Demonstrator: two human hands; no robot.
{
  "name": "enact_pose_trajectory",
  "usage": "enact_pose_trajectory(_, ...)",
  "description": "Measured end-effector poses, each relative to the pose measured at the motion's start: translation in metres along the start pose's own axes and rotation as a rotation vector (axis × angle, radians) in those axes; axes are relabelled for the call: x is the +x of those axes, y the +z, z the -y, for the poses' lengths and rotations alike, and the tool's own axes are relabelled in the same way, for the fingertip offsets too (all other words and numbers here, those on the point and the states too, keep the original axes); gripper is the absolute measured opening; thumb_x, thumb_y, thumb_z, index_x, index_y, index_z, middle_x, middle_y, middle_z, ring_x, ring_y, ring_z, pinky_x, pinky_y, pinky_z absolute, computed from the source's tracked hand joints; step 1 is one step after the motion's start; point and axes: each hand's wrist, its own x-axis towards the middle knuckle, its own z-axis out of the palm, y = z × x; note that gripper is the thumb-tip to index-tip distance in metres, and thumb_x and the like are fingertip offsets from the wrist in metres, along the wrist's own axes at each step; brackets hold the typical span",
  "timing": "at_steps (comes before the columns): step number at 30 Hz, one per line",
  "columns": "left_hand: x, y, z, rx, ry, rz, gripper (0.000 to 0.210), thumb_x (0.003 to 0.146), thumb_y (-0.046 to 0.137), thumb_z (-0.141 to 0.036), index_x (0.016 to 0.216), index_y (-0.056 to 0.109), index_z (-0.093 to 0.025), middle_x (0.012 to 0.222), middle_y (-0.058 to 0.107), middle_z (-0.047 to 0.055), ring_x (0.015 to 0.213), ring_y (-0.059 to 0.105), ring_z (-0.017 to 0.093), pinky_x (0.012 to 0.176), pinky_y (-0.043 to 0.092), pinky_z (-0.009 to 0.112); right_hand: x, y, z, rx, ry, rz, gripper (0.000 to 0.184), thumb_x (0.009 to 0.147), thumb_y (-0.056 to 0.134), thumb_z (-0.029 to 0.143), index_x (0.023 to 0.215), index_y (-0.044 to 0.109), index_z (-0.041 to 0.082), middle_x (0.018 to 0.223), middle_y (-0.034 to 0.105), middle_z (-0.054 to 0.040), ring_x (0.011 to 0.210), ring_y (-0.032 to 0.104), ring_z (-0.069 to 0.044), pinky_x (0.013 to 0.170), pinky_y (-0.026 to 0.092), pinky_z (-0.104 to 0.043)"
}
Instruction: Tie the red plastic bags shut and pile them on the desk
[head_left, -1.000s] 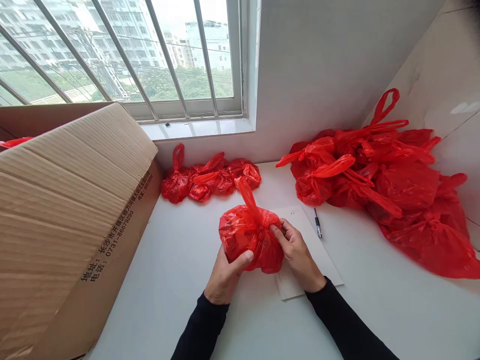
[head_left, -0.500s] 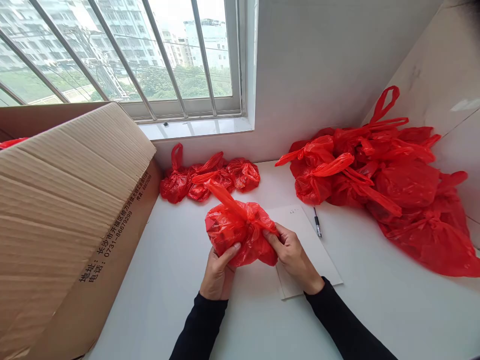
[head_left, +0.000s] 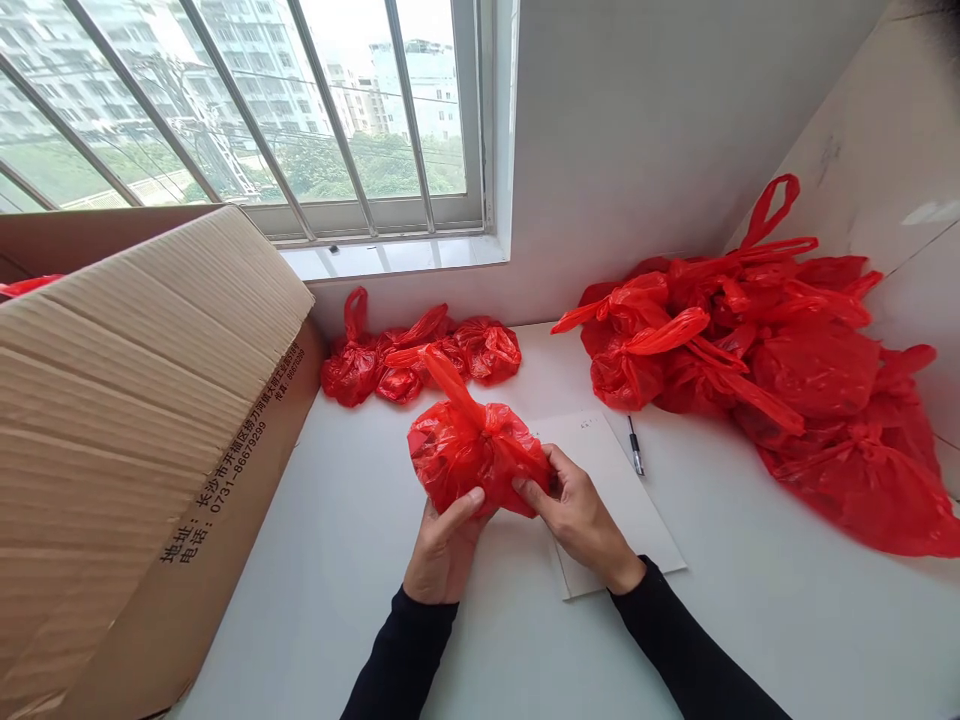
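Between my two hands I hold a knotted red plastic bag above the white table, its tied handle sticking up and to the left. My left hand supports it from below, thumb pressed on the front. On the right side my right hand grips the bag with the thumb in front. The fingers behind and under the bag are mostly hidden. What is inside cannot be made out through the plastic. Beneath my right hand lies a white notepad with small writing near its top.
A large open cardboard box stands at the left. Several small tied red bags sit along the wall under the barred window. A big heap of red bags fills the right side. A pen lies beside the notepad.
The held bag has tilted and shifted slightly up and to the left. My right thumb has slid a little left and lower on it.
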Motion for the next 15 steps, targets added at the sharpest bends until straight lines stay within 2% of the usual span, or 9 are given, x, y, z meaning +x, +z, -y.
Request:
enact_pose_trajectory(2, -0.0008, -0.0012, 0.0020, 0.087, 0.022, 0.060, 0.055, 0.076, 0.082, -0.021, 0.128, 0.065, -0.025, 0.123, 0.072, 0.010, 0.116, 0.065, 0.034, 0.097, 0.054, 0.046, 0.0013, -0.0019, -0.0016, 0.014, -0.002, -0.017, 0.025, 0.097, 0.061, 0.047, 0.103, 0.060, 0.023, 0.090, 0.065, -0.0021, 0.079, 0.058, -0.020, 0.070, 0.049, -0.031)
enact_pose_trajectory(4, -0.0001, -0.0035, 0.0039, 0.166, 0.045, 0.069, 0.055, 0.073, 0.085, -0.020, 0.124, 0.067, -0.024, 0.119, 0.072, 0.010, 0.114, 0.065, 0.035, 0.097, 0.054, 0.045, 0.0021, -0.0022, -0.0023, 0.010, -0.011, -0.030, 0.025, 0.099, 0.057, 0.048, 0.101, 0.058, 0.023, 0.088, 0.063, -0.0018, 0.076, 0.056, -0.019, 0.067, 0.047, -0.030)
enact_pose_trajectory(8, 0.0026, -0.0063, 0.0041, 0.210, 0.088, 0.039, 0.055, 0.071, 0.087, -0.021, 0.122, 0.067, -0.023, 0.119, 0.073, 0.010, 0.114, 0.064, 0.035, 0.101, 0.052, 0.046, 0.0017, 0.0006, -0.0029, -0.077, -0.057, -0.057, 0.027, 0.101, 0.054, 0.048, 0.092, 0.056, 0.023, 0.092, 0.058, -0.0023, 0.077, 0.051, -0.017, 0.066, 0.043, -0.029)
enact_pose_trajectory(11, 0.0014, -0.0037, 0.0017, 0.188, 0.102, 0.027, 0.057, 0.073, 0.086, -0.021, 0.126, 0.065, -0.023, 0.123, 0.071, 0.011, 0.117, 0.064, 0.034, 0.103, 0.051, 0.047, 0.0008, 0.0017, -0.0044, -0.086, -0.049, -0.041, 0.029, 0.102, 0.051, 0.048, 0.088, 0.053, 0.022, 0.080, 0.051, 0.0012, 0.069, 0.045, -0.015, 0.063, 0.039, -0.028)
enact_pose_trajectory(15, -0.0015, -0.0008, 0.0023, 0.206, 0.037, 0.091, 0.054, 0.074, 0.086, -0.023, 0.124, 0.065, -0.020, 0.119, 0.072, 0.012, 0.113, 0.065, 0.034, 0.098, 0.053, 0.045, 0.0004, 0.0006, -0.0059, -0.081, -0.055, -0.029, 0.031, 0.104, 0.048, 0.048, 0.088, 0.054, 0.021, 0.077, 0.050, 0.0024, 0.067, 0.043, -0.014, 0.062, 0.039, -0.027)
